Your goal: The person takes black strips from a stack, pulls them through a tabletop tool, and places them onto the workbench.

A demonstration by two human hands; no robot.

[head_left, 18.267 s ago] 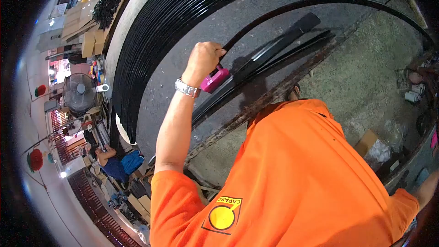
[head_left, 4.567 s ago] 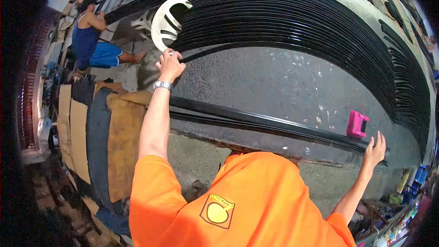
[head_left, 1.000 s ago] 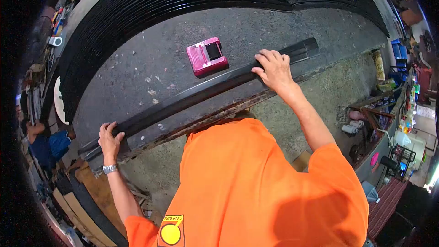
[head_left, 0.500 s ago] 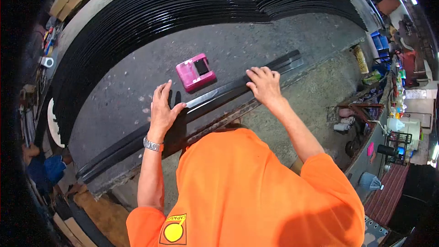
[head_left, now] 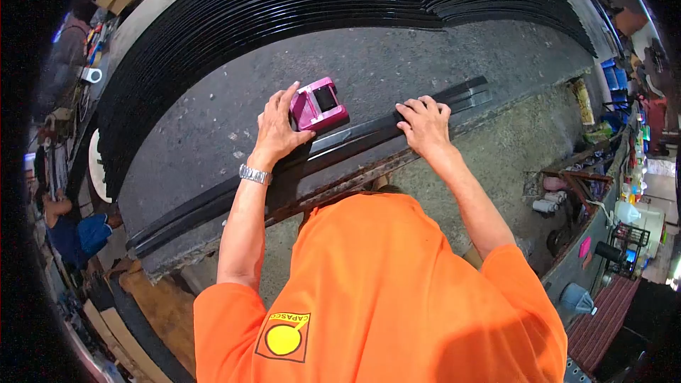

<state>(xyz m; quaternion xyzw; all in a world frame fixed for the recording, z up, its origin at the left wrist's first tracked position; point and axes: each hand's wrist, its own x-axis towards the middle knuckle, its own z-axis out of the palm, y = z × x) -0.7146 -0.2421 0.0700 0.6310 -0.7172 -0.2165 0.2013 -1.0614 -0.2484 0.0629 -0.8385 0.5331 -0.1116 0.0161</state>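
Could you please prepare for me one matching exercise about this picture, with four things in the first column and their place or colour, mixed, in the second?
Things:
1. Pink device
2. Right hand
3. Wristwatch
4. Shirt

Place or colour:
A. orange
B. on the straight black strips
C. silver
D. at the left hand

Right pairs: 1-D, 2-B, 3-C, 4-A

left hand (head_left: 279,128) shifted from black strips' (head_left: 358,135) left end to pink tool (head_left: 319,104).
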